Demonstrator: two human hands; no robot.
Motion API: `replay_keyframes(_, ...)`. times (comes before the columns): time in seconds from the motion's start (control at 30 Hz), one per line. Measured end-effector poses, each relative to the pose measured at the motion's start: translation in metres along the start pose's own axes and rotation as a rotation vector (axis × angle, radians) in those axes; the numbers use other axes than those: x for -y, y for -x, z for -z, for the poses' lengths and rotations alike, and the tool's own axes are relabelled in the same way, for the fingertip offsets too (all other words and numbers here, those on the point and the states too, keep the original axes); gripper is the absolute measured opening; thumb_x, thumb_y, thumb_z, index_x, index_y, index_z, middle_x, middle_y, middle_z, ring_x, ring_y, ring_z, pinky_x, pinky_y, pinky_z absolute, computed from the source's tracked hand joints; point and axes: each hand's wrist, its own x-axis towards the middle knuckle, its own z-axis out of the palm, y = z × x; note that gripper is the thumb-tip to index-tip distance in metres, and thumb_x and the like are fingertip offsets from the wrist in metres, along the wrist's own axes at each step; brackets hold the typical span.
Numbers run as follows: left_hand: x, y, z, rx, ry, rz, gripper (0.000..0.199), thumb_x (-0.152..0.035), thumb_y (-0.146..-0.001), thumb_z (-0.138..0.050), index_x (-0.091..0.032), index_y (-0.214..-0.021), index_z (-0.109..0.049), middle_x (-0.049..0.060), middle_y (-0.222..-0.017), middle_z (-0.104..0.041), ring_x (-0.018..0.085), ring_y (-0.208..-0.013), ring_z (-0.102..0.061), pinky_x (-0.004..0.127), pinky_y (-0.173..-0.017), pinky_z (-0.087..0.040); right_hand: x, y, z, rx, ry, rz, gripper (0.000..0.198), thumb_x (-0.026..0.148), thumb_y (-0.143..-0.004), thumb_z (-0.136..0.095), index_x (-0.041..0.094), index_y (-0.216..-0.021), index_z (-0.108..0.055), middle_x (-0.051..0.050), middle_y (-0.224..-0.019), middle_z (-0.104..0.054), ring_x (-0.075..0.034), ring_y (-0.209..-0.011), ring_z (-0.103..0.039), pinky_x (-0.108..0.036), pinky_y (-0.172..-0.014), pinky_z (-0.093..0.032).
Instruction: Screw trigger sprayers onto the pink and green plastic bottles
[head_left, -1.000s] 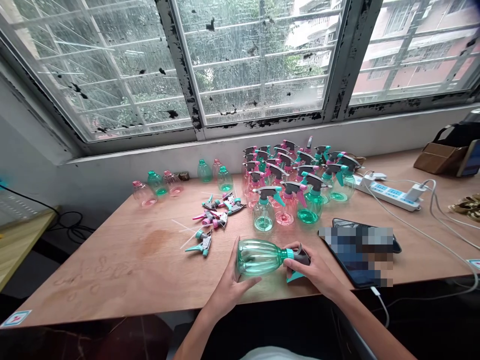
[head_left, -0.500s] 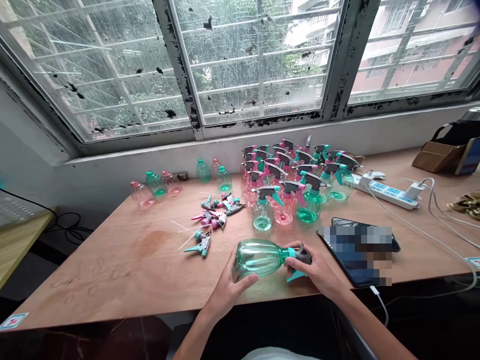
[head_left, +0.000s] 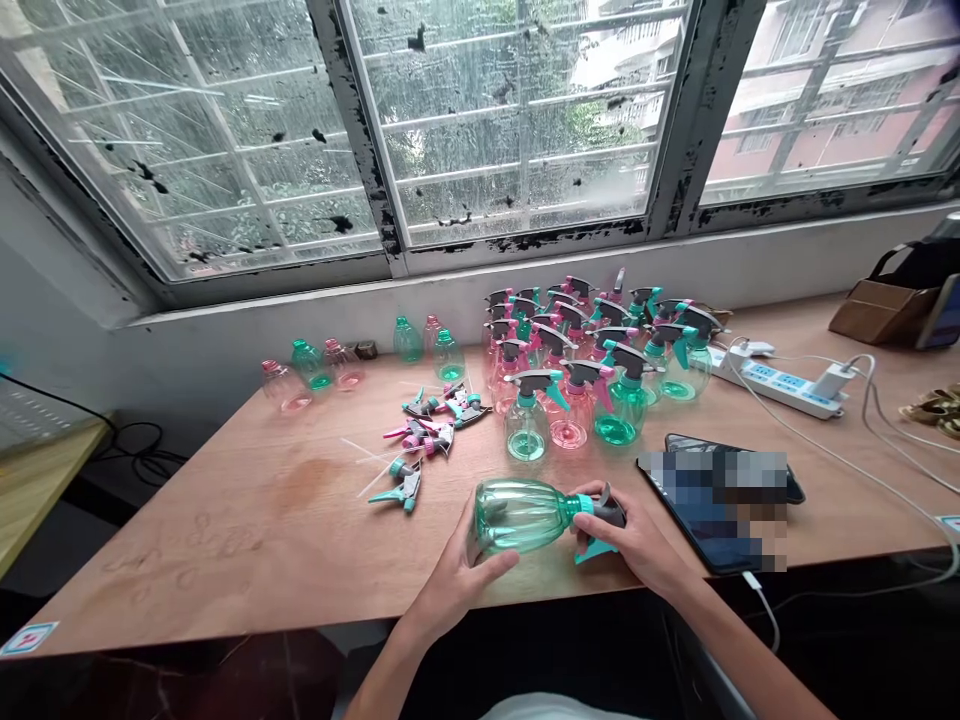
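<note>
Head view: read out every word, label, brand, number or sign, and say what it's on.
Nothing reads clearly.
Sticker at the table's left corner: reddish mark, too blurred to read.
Sticker at the picture's right edge: cut off, too small to read.
Power strip: any markings too small to read.
Phones: partly pixelated, nothing legible.
Held green bottle: no lettering visible.

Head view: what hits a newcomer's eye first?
Probably the green bottle, held sideways at front centre, left hand at its base, right hand at its spray head. Behind it stands a packed cluster of pink and green spray bottles, with loose spray heads to the cluster's left in the picture.
</note>
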Motion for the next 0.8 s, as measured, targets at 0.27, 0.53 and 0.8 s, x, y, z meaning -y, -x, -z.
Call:
replay_keyframes(0.27, 0.004, 0.002, 0.001, 0.017, 0.046, 0.007, 0.113, -0.033, -0.082, -0.082, -0.036, -0.161, -0.001, 0.008, -0.168, -0.027, 0.033, -0.153, -0.026, 0.049, -0.126, -0.018, 0.003, 0.001, -0.003, -0.013, 0.021, -0.001, 0.026, 0.034, -0.087, -0.078, 0.019, -0.104, -0.065, 0.002, -0.072, -0.071, -0.017, -0.063, -0.069, -0.032, -0.067, -0.057)
replay_keyframes(0.53, 0.008, 0.0, 0.002, 0.025, 0.072, -0.011, 0.108, -0.028, -0.083, -0.081, -0.035, -0.161, -0.006, 0.009, -0.163, -0.038, 0.033, -0.149, -0.036, 0.049, -0.123, -0.027, 0.0, 0.002, -0.002, -0.034, 0.037, -0.024, 0.028, 0.036, -0.088, -0.077, 0.018, -0.104, -0.063, 0.002, -0.068, -0.072, -0.017, -0.063, -0.068, -0.031, -0.069, -0.055)
replay_keyframes(0.8, 0.014, -0.002, 0.006, 0.041, 0.123, -0.011, 0.117, -0.031, -0.077, -0.087, -0.032, -0.161, -0.006, 0.012, -0.162, -0.038, 0.035, -0.148, -0.037, 0.051, -0.124, -0.025, 0.006, 0.003, -0.006, -0.017, 0.065, -0.045, 0.028, 0.037, -0.086, -0.079, 0.019, -0.102, -0.065, 0.003, -0.068, -0.07, -0.017, -0.064, -0.067, -0.032, -0.069, -0.056)
